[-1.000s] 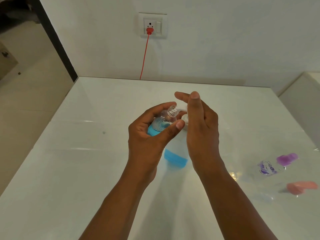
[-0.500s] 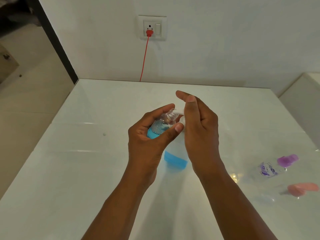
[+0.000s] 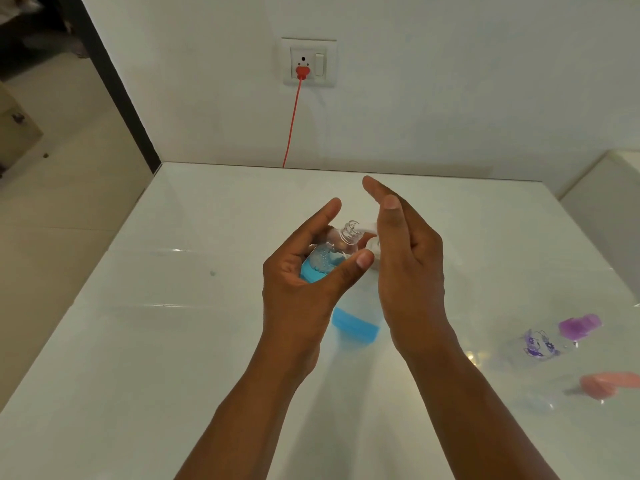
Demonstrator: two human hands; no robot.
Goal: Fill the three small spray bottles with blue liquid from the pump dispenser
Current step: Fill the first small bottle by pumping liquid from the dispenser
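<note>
Reaching up from the bottom of the frame, two bare arms meet over a shiny white table point(image 3: 138, 341). At the lower right edge lies a pink cap point(image 3: 609, 384), and just above it a small bottle with a purple cap point(image 3: 557, 337) lies on its side. In the middle, the left hand point(image 3: 304, 282) has its fingers and thumb wrapped around a little clear bottle point(image 3: 329, 258), tilted, with some blue liquid and bubbles inside. Its open neck sits right at the white spout. The right hand point(image 3: 408, 265) rests on top of the pump bottle point(image 3: 356, 323), fingers straight and close together; the pump top is mostly hidden under it. Blue liquid shows low in the pump bottle. Farther back, a white wall holds a socket point(image 3: 308, 62) near the top middle, with a red plug and red cord point(image 3: 292, 123) hanging down behind the table. At the upper left is a tan floor point(image 3: 69, 161) past a dark door edge.
</note>
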